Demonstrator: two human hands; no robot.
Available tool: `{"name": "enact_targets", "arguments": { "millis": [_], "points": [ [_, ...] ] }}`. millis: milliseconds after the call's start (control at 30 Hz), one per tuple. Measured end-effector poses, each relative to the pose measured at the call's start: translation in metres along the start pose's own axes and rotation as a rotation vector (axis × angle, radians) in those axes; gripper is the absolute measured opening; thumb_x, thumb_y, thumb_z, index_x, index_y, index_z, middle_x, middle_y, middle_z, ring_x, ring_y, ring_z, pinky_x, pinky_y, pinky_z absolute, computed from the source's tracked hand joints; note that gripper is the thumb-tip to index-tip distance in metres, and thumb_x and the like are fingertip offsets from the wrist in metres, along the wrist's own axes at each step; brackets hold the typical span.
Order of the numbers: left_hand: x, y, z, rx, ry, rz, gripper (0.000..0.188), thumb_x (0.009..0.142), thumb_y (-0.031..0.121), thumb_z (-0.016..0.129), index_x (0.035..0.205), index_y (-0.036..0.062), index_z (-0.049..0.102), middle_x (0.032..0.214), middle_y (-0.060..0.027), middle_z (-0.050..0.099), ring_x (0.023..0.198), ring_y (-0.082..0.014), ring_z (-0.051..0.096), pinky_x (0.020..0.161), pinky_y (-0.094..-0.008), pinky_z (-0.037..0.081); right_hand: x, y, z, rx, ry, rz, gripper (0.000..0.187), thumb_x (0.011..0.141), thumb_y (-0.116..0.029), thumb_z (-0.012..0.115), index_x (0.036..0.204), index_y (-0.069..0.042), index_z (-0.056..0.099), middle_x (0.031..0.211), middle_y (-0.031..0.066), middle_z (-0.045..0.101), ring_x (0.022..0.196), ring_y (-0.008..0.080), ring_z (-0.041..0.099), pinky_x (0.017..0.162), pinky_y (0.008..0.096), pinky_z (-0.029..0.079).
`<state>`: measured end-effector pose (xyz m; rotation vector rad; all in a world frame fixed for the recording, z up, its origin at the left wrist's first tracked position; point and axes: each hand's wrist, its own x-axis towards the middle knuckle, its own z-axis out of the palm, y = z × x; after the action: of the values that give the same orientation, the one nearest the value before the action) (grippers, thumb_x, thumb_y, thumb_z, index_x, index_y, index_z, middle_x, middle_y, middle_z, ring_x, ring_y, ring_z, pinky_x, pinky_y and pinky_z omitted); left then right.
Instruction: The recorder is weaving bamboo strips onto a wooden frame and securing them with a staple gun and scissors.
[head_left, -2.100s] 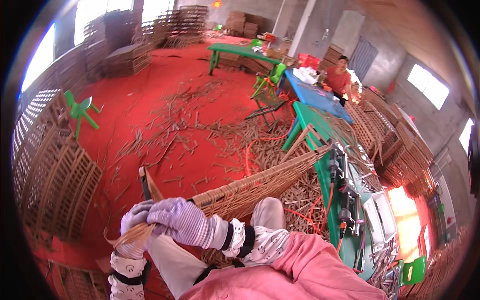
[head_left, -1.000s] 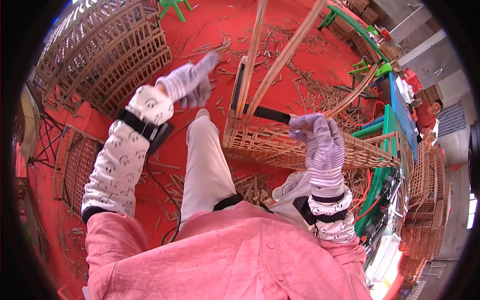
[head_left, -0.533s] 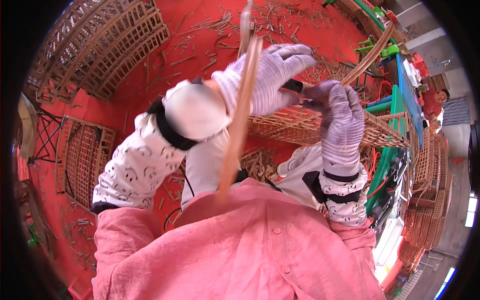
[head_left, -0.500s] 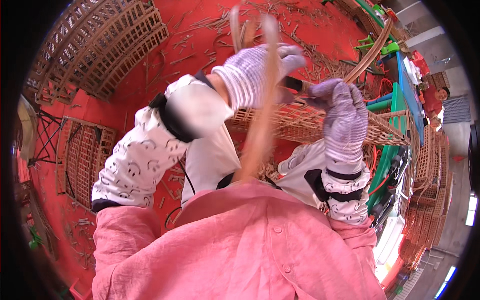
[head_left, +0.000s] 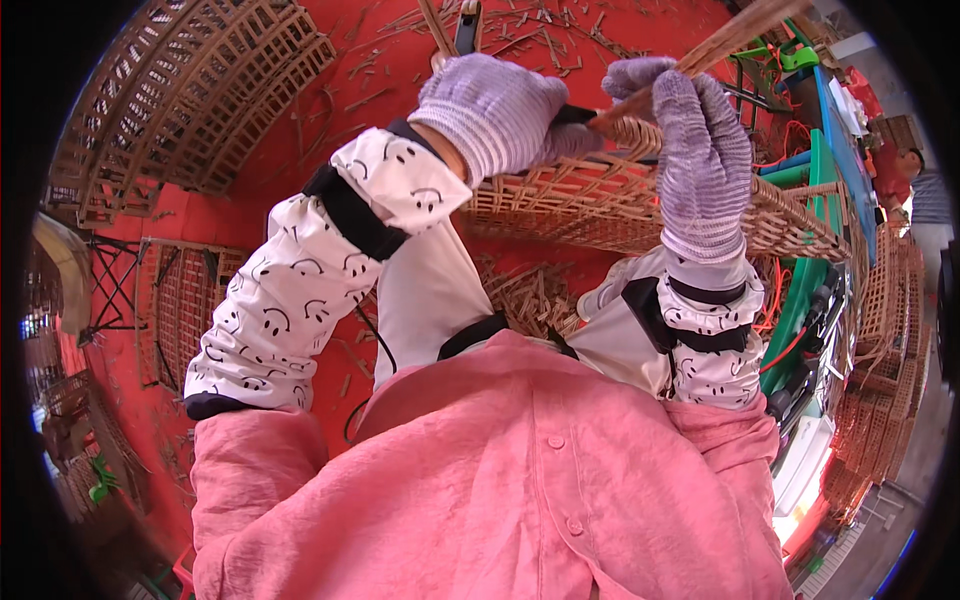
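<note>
My left hand (head_left: 495, 115), in a lilac-striped knit glove, is closed beside the rim of a woven basket (head_left: 570, 205). A dark, narrow tool end (head_left: 578, 115) sticks out on its right side. Past the knuckles stand two slim tan-and-black pieces (head_left: 467, 28); whether they belong to the same tool I cannot tell. My right hand (head_left: 695, 150), gloved alike, has its fingers closed round a flat brown strip (head_left: 740, 38). From the basket rim near the dark tool end, the strip runs up to the right. The basket is upright in front of my legs.
Brown lattice panels (head_left: 200, 95) are stacked at the far left, with another panel (head_left: 185, 315) below. Cut scraps (head_left: 540, 290) litter the red floor. At right are a green frame (head_left: 815, 330), tools, stacked baskets (head_left: 885, 300) and another person (head_left: 890, 185).
A blurred tan strip that crossed in front of my body no longer shows there. My right hand has moved slightly up and right; my left hand has risen a little.
</note>
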<state>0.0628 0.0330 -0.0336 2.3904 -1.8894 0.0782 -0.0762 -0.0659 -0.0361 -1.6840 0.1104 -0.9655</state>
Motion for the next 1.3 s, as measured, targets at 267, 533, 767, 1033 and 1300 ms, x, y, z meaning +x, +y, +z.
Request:
{"name": "enact_targets", "arguments": {
  "millis": [267,533,767,1033,1300],
  "points": [
    [0.033,-0.006,-0.002,0.035,0.011,-0.078,0.06,0.082,0.066,0.042,0.09,0.0123,0.067,0.074,-0.0122,0.066,0.074,-0.0304,0.065,0.068,-0.0437,0.05,-0.017,0.022,-0.025,0.176,0.25,0.262,0.025,0.092,-0.012,0.053,0.113,0.0,0.053,0.097,0.0105,0.063,0.086,0.0192,0.064,0.077,0.03,0.054],
    [-0.008,0.009,-0.002,-0.049,-0.025,-0.021,0.058,0.08,0.065,0.046,0.082,0.0103,0.065,0.063,-0.0114,0.063,0.059,-0.03,0.064,0.056,-0.0432,0.051,-0.024,-0.016,-0.01,0.097,0.022,0.176,0.036,0.088,-0.004,0.056,0.122,0.001,0.047,0.104,0.0097,0.06,0.095,0.0148,0.059,0.082,0.0292,0.05],
    [-0.049,0.018,0.023,-0.101,0.316,0.123,0.047,0.074,0.056,0.06,0.067,0.0102,0.056,0.058,-0.0061,0.059,0.059,-0.0222,0.062,0.061,-0.036,0.048,-0.034,-0.037,-0.009,0.198,-0.262,0.392,0.02,0.093,-0.016,0.053,0.099,0.001,0.061,0.104,0.0117,0.061,0.088,0.0153,0.06,0.073,0.0261,0.05],
    [-0.087,0.037,0.027,-0.129,0.264,0.127,0.041,0.07,0.047,0.067,0.081,0.01,0.053,0.06,-0.0018,0.05,0.056,-0.0189,0.055,0.06,-0.0321,0.043,-0.062,-0.059,-0.016,0.532,-0.081,0.525,0.043,0.097,-0.039,0.036,0.088,-0.001,0.054,0.097,0.0213,0.061,0.078,0.024,0.063,0.066,0.0342,0.054],
    [-0.079,0.04,0.018,-0.17,0.378,0.175,0.022,0.076,0.031,0.058,0.069,0.0136,0.047,0.059,-0.0022,0.044,0.058,-0.0191,0.049,0.063,-0.0326,0.04,-0.052,-0.065,0.0,0.253,-0.423,0.396,0.032,0.097,-0.022,0.042,0.08,-0.001,0.059,0.08,0.0077,0.063,0.074,0.016,0.057,0.07,0.0279,0.047]
  ]
}}
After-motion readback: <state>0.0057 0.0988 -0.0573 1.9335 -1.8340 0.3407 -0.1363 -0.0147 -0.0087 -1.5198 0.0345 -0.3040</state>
